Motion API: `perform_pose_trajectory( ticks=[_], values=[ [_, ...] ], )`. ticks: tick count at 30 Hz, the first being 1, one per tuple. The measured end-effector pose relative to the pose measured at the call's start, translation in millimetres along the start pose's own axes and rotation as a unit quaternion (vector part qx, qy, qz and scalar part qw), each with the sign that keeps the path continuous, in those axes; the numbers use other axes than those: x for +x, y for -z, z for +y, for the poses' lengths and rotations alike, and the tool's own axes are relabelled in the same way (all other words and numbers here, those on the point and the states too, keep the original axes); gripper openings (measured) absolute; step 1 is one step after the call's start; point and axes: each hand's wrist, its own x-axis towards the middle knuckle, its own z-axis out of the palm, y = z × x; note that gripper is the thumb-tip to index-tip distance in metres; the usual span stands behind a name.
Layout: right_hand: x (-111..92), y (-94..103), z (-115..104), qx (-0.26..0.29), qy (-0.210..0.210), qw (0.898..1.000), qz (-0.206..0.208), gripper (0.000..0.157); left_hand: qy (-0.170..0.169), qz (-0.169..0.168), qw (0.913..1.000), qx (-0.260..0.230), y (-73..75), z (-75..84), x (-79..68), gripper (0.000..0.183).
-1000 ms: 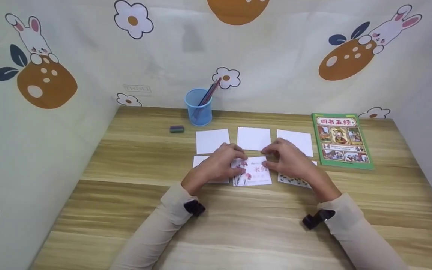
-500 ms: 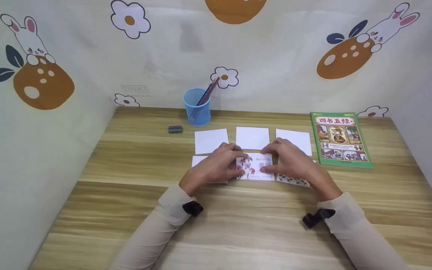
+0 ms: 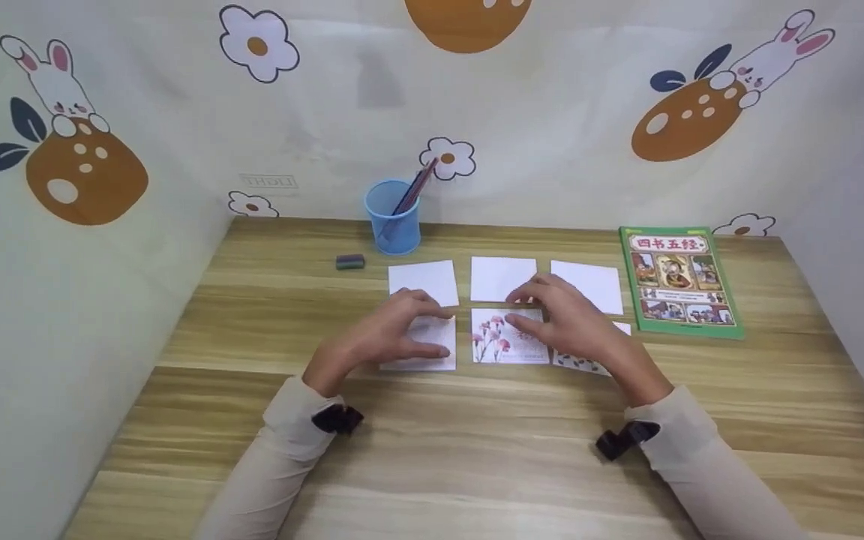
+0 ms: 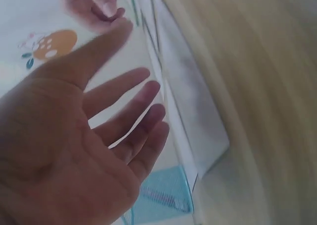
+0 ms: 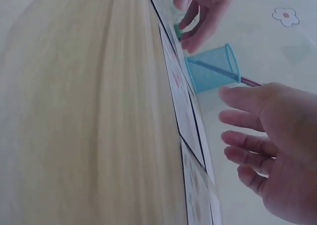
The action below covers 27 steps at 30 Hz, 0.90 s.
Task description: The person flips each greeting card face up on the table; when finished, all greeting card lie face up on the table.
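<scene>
A card with pink flowers and faint writing (image 3: 488, 341) lies flat in the middle of the front row. My right hand (image 3: 571, 319) hovers over its right side, fingers and thumb apart, and in the right wrist view nothing is between them. To the left, my left hand (image 3: 376, 334) is held over the front-left card (image 3: 424, 361), covering part of it. The left wrist view shows that palm bare with its fingers spread. Under my right forearm, a leaf-patterned card (image 3: 582, 364) is partly hidden.
Behind lie three white cards: left (image 3: 421, 281), middle (image 3: 496, 274) and right (image 3: 597, 289). A blue mesh cup (image 3: 394, 229) with pencils and a small dark eraser-like block (image 3: 350, 262) stand at the back. A green-edged book (image 3: 679, 281) lies at the right.
The flower card has shifted slightly right and away from me, into line with its neighbours. Both hands have let go of it, and my left hand has moved left over the front-left card.
</scene>
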Motion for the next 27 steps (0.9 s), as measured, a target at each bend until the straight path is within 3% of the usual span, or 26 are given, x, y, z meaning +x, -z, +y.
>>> perform_pose_trajectory(
  ticks=[5,9,12,18,27],
  values=[
    [10,-17.7,-18,-0.001,0.043,0.999,-0.023,0.034,0.031,-0.01,0.9995,-0.001,9.8,-9.3,-17.2,0.073],
    [18,-33.6,-37,-0.021,0.057,0.997,-0.037,0.04,0.043,-0.012,0.999,0.005,10.3,-14.3,-19.4,0.08],
    [24,-44.1,-50,-0.046,0.063,0.996,-0.041,0.052,0.04,-0.015,0.999,0.015,8.5,-16.4,-18.6,0.081],
    [27,-54.9,-59,-0.055,0.039,0.997,-0.045,0.074,0.041,-0.013,0.9988,0.022,5.6,-18.2,-16.4,0.08],
    [25,-54.2,-58,-0.001,0.02,0.998,-0.066,0.069,0.043,-0.01,0.9988,0.02,4.8,-18.2,-16.1,0.082]
  ],
)
